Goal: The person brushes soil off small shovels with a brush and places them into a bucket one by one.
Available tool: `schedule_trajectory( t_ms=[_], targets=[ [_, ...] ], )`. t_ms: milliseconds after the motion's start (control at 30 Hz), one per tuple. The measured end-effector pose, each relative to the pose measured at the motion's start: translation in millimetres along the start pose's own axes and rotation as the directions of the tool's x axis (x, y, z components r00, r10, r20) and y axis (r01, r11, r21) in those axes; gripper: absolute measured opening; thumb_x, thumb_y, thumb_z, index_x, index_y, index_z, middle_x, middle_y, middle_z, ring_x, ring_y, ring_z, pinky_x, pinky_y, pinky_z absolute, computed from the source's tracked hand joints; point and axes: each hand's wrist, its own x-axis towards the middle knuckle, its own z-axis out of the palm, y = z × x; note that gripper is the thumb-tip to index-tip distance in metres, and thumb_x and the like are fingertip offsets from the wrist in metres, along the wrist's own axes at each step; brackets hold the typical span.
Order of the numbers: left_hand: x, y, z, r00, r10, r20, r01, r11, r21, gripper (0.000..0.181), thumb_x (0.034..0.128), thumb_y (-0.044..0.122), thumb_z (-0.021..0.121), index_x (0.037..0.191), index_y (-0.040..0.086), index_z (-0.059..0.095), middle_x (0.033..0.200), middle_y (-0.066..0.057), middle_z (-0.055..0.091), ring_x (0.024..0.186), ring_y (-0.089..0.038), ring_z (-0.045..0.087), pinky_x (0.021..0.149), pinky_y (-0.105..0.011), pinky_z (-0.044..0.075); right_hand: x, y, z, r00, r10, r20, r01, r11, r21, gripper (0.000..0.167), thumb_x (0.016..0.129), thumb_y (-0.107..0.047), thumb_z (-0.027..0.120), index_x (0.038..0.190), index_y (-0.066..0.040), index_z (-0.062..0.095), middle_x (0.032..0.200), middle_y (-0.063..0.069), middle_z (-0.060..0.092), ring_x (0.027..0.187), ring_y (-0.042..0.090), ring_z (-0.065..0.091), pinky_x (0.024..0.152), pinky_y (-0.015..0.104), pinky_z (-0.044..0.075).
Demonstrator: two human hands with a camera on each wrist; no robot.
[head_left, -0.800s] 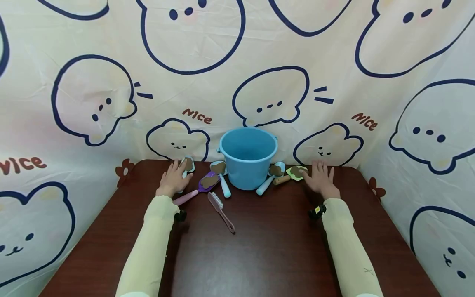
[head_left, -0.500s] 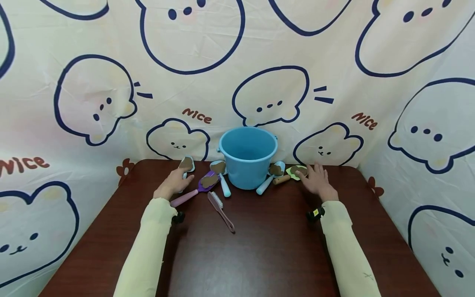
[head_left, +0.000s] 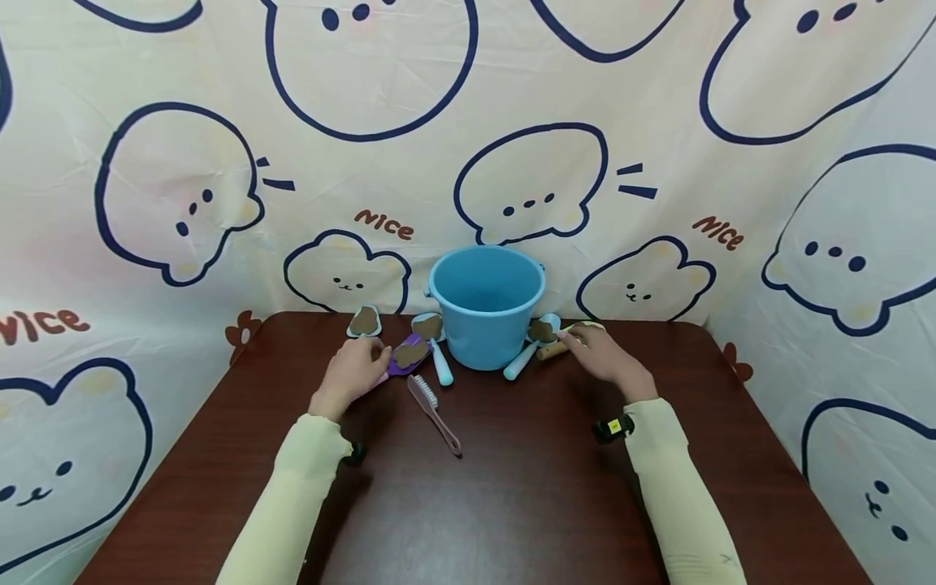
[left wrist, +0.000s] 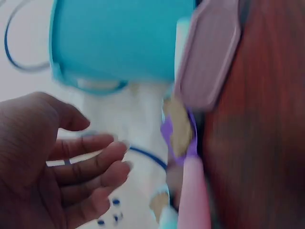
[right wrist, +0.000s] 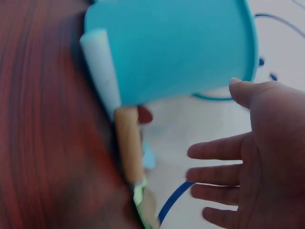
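A pale printed cloth (head_left: 658,81) stands behind both sets of fingers, and the dark wooden desk (head_left: 526,487) spreads beneath them. Cream sleeves cover the arms: the left sleeve (head_left: 281,496) and the right sleeve (head_left: 680,487) both run back from the fingers. The blue bucket (head_left: 486,333) stands upright between the two sets of fingers. The left hand (head_left: 353,370) holds nothing, its fingers (left wrist: 90,166) loosely bent; the right hand (head_left: 603,357) is bare of any hold too, its fingers (right wrist: 217,149) nearly straight. The purple scoop (left wrist: 192,167) with a pink handle lies just beside the left fingertips, apart from them. The pink brush (head_left: 436,416) lies right of the left fingers and nearer the person. The wooden-handled green scoop (right wrist: 129,143) lies near the right fingers, apart from them and partly covered in the head view. One light-blue scoop (head_left: 441,361) lies between the left fingers and the bucket, another blue scoop (head_left: 517,362) just left of the right fingertips, and a third scoop (left wrist: 169,218) past the left fingers. Brown filling (head_left: 409,355) sits in the purple scoop.
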Motion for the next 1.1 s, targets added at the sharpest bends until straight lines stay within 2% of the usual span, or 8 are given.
schedule_trajectory(
  t_ms=[133,233,367,467,600,733,900,1100],
  targets=[
    [-11.5,22.6,7.7,0.999,-0.024,0.027,0.025,0.999,-0.02,0.044,0.1029,0.027,0.056,0.064,0.008,0.065,0.054,-0.003,0.059,0.05,-0.017,0.055,0.045,-0.03,0.042,-7.1,-19.9,-1.2,0.999,0.014,0.034,-0.015,1.0,0.004,0.078,0.106,-0.061,0.033,0.149,0.002,0.045,0.149,0.022,0.051,0.138,0.041,0.047,0.112,0.059,0.039],
    [-19.7,40.1,16.3,0.997,-0.043,0.069,0.045,0.999,-0.027,0.049,0.1022,0.03,0.058,0.057,0.011,0.06,0.049,-0.002,0.056,0.045,-0.016,0.054,0.042,-0.028,0.039,-14.0,-36.0,-1.2,0.999,0.005,0.049,-0.006,0.999,0.033,0.077,0.106,-0.06,0.034,0.152,0.001,0.043,0.149,0.02,0.051,0.137,0.039,0.049,0.11,0.059,0.041],
    [-28.1,58.4,32.3,0.991,-0.053,0.121,0.053,0.999,0.007,0.05,0.1002,0.033,0.061,0.055,0.011,0.058,0.048,-0.002,0.053,0.044,-0.016,0.053,0.042,-0.028,0.04,-21.8,-55.6,4.3,0.997,-0.075,0.034,0.071,0.992,0.103,0.062,0.108,-0.053,0.038,0.14,-0.003,0.056,0.117,0.019,0.064,0.108,0.033,0.059,0.093,0.049,0.052],
    [-32.5,67.4,45.5,0.984,-0.065,0.163,0.056,0.996,0.064,0.052,0.0992,0.035,0.063,0.054,0.011,0.057,0.048,-0.002,0.053,0.045,-0.016,0.053,0.045,-0.029,0.041,-25.6,-66.1,13.0,0.99,-0.141,-0.002,0.139,0.976,0.17,0.054,0.109,-0.047,0.041,0.136,-0.004,0.059,0.114,0.017,0.065,0.103,0.029,0.06,0.09,0.048,0.053],
    [-37.1,72.8,60.0,0.978,-0.099,0.182,0.07,0.985,0.161,0.048,0.0969,0.038,0.065,0.057,0.011,0.057,0.057,-0.004,0.055,0.051,-0.017,0.055,0.049,-0.034,0.045,-26.7,-74.7,28.8,0.98,-0.196,-0.032,0.198,0.957,0.211,0.054,0.108,-0.044,0.044,0.143,-0.005,0.056,0.136,0.011,0.062,0.121,0.028,0.059,0.103,0.053,0.049],
    [-40.8,76.4,69.0,0.976,-0.116,0.186,0.074,0.973,0.221,0.045,0.0952,0.038,0.068,0.062,0.01,0.057,0.065,-0.007,0.055,0.055,-0.02,0.055,0.051,-0.037,0.047,-27.6,-83.2,41.8,0.978,-0.207,-0.018,0.207,0.957,0.205,0.052,0.108,-0.046,0.044,0.141,-0.008,0.057,0.134,0.008,0.063,0.122,0.026,0.059,0.105,0.053,0.048],
    [-42.7,79.2,75.1,0.969,-0.135,0.206,0.081,0.965,0.25,0.042,0.094,0.041,0.069,0.067,0.01,0.057,0.061,-0.005,0.055,0.054,-0.02,0.055,0.052,-0.036,0.047,-30.0,-92.9,53.2,0.978,-0.21,-0.006,0.207,0.958,0.2,0.049,0.108,-0.044,0.046,0.14,-0.008,0.059,0.134,0.007,0.063,0.122,0.024,0.059,0.106,0.05,0.048],
    [-41.6,75.9,79.6,0.959,-0.157,0.237,0.094,0.962,0.257,0.034,0.0904,0.027,0.07,0.063,0.01,0.059,0.051,-0.002,0.057,0.05,-0.018,0.056,0.053,-0.038,0.05,-34.6,-102.2,60.4,0.973,-0.229,-0.012,0.227,0.954,0.198,0.05,0.108,-0.042,0.047,0.139,-0.006,0.059,0.139,0.007,0.061,0.129,0.025,0.057,0.109,0.05,0.045]
  ],
)
